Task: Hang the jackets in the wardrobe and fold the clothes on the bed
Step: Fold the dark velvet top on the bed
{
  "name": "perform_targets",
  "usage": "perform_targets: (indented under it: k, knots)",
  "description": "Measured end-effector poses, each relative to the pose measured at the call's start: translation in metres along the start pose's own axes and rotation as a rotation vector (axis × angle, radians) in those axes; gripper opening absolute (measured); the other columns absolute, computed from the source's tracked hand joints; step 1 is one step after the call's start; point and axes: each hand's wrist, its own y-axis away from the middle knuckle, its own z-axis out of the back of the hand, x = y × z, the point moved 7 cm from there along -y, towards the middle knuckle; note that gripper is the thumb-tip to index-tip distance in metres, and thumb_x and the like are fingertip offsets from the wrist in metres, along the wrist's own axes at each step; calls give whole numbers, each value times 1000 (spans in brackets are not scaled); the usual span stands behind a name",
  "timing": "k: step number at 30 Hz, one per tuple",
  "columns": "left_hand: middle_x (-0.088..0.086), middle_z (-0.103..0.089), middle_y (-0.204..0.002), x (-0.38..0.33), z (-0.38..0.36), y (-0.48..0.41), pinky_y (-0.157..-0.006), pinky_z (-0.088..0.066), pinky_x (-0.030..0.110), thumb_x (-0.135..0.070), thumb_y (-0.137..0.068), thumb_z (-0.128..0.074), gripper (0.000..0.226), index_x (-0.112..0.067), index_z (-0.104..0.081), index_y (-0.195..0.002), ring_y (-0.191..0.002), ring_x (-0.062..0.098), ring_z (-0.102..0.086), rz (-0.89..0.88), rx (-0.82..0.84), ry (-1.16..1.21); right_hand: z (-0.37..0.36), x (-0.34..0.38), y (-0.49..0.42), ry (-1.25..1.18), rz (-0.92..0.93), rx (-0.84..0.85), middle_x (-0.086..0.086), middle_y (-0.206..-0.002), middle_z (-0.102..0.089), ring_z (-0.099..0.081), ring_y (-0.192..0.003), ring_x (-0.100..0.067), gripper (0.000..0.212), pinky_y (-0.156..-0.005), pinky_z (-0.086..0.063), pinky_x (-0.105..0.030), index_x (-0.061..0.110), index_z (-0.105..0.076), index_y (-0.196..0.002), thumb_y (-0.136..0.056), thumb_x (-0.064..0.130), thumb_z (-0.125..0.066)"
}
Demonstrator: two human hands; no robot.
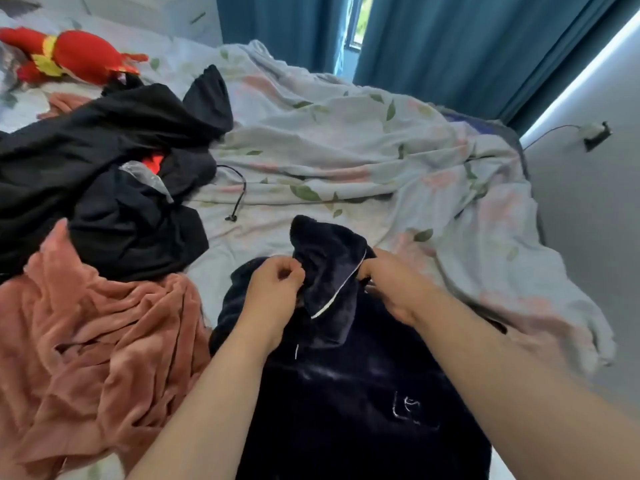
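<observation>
I am seeing the left hand [277,289] pinching the raised collar of the navy fleece top [346,403], the right hand [391,289] gripping its other side. The top is lying on the bed [346,150] beside the pink fleece [104,341].

A dark navy fleece top [346,393] with white piping lies spread at near centre, its collar bunched upward. A crumpled pink fleece garment [86,341] lies near left, with a heap of black clothes [86,150] beyond it.

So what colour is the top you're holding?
The top is dark navy with white trim; the head view shows it.
</observation>
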Motion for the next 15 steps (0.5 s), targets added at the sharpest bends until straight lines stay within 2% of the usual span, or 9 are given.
perform_targets:
  k: [2, 4, 6, 7, 9, 11, 13, 14, 15]
  knots:
    - [5, -63, -97, 9, -51, 23, -74, -62, 42, -22, -95, -56, 22, -29, -61, -76, -66, 13, -72, -23, 174, -115, 50, -37, 4, -67, -68, -206, -1, -89, -72, -65, -79, -15, 25, -68, -51, -31, 22, -67, -92, -81, 5, -52]
    - [5, -69, -97, 31, -106, 59, -79, -61, 42, -35, -87, -60, 5, -32, -64, -85, -70, 8, -72, -49, 548, -384, 85, -85, 14, -308, -233, -288, -5, -91, -73, -71, -74, -17, 15, -67, -55, -33, 17, -68, -94, -94, 23, -54]
    - [-6, -74, -92, 65, -134, 99, -77, -59, 29, -43, -79, -62, 16, -38, -67, -94, -75, 0, -68, -31, 870, -598, 107, -125, 27, -513, -323, -337, -10, -96, -76, -75, -81, -26, 36, -73, -58, -38, 13, -73, -98, -95, 46, -59]
    - [-11, -73, -89, 79, -135, 107, -75, -56, 24, -43, -79, -62, 16, -41, -67, -94, -75, -2, -66, -35, 897, -643, 119, -140, 31, -503, -326, -369, -10, -103, -76, -74, -92, -29, 47, -82, -58, -41, 14, -75, -105, -91, 56, -61]
    - [-17, -70, -85, 88, -117, 96, -75, -52, 21, -38, -83, -63, 8, -44, -67, -88, -77, -6, -63, -137, 698, -653, 132, -158, 41, -387, -307, -381, -5, -109, -76, -72, -102, -28, 61, -95, -54, -46, 20, -74, -111, -79, 71, -65]
    - [-23, -66, -88, 76, -76, 72, -83, -46, 17, -29, -87, -68, 16, -43, -63, -82, -89, -11, -59, -335, 315, -693, 132, -161, 50, -291, -239, -369, 4, -109, -76, -71, -103, -21, 67, -94, -55, -43, 27, -69, -114, -69, 76, -69]
    - [-24, -62, -114, 65, -35, 49, -99, -43, 24, -26, -87, -70, 23, -39, -63, -104, -110, -9, -53, -511, 24, -799, 129, -159, 55, -174, -158, -394, 11, -106, -73, -71, -96, -11, 66, -79, -57, -29, 33, -63, -113, -62, 72, -75]
    - [-14, -59, -129, 68, -19, 34, -107, -41, 32, -29, -86, -72, 35, -30, -63, -120, -123, 0, -50, -514, -28, -913, 128, -160, 55, -109, -131, -409, 12, -102, -73, -71, -90, -8, 58, -69, -54, -21, 32, -61, -110, -64, 63, -78]
    - [-4, -52, -142, 78, -8, 17, -114, -35, 40, -35, -84, -73, 55, -23, -56, -134, -134, 13, -45, -474, -5, -1087, 127, -161, 52, -37, -112, -425, 10, -99, -71, -70, -85, -7, 45, -63, -51, -17, 30, -59, -108, -72, 49, -79]
